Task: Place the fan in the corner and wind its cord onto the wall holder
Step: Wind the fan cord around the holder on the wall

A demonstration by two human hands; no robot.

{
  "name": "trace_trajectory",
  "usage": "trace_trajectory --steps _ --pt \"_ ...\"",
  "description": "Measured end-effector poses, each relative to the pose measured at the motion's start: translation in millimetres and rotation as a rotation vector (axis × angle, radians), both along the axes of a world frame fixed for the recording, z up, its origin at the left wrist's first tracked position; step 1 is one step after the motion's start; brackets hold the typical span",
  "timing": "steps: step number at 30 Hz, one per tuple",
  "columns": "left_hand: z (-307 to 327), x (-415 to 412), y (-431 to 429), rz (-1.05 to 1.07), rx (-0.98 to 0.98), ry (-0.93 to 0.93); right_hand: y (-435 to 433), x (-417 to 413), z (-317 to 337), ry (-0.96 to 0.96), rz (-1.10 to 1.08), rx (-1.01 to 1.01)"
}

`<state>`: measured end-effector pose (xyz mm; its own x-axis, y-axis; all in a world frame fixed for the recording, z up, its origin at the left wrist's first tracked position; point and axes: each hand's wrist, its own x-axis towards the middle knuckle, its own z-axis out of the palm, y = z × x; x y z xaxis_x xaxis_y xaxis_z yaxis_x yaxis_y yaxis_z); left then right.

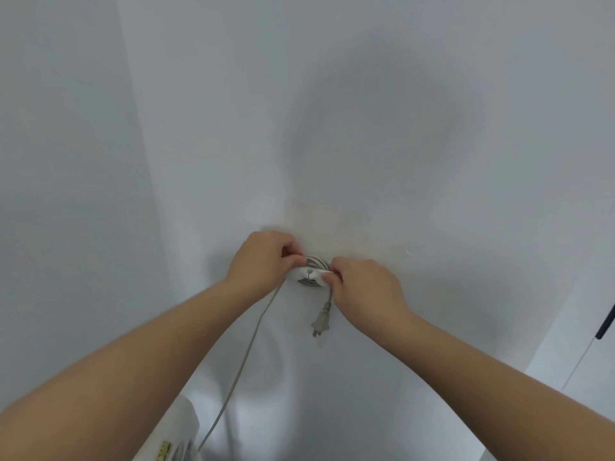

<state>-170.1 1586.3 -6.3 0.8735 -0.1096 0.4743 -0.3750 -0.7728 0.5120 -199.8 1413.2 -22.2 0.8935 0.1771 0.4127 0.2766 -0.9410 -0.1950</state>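
A round white wall holder [310, 271] is fixed to the white wall straight ahead, with turns of grey cord wound behind its front disc. My left hand [263, 261] pinches the holder's left edge. My right hand [362, 287] pinches the cord at the holder's right edge. Below my right hand the plug [321, 322] dangles on a short end of cord. The long cord [246, 354] runs from the holder down and left to the white fan [173, 440], whose top with a control panel shows at the bottom edge.
White walls meet in a corner at the left [139, 161]. At the right edge a dark handle [605, 322] hangs with a thin cord below it.
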Motion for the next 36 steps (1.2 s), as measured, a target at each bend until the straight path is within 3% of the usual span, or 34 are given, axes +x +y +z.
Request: trace_trajectory --steps 5,8,12,14,16,18,25,28,36 --pt "16 3 1 -0.023 0.155 0.055 5 8 0 0.205 -0.003 0.105" --pt "13 -3 1 -0.117 0.294 -0.075 5 5 -3 0.177 -0.008 0.061" --pt "22 -2 -4 -0.162 0.486 -0.098 5 3 -3 0.193 -0.019 0.054" --pt "26 -5 -9 -0.165 0.705 -0.149 6 2 -3 0.252 0.007 0.172" --pt "26 -6 -10 -0.177 0.798 -0.2 5 -1 -3 0.33 0.048 0.328" --pt "26 -5 -7 -0.183 0.765 -0.19 3 -2 -4 0.312 0.068 0.345" --pt "34 2 -14 -0.046 0.417 0.04 -4 2 0 0.02 -0.001 0.063" --pt "32 4 -10 0.018 0.281 0.056 -5 1 -2 -0.038 -0.004 0.088" --pt "-1 3 8 -0.085 -0.016 0.001 -12 -5 -4 -0.035 0.052 0.151"
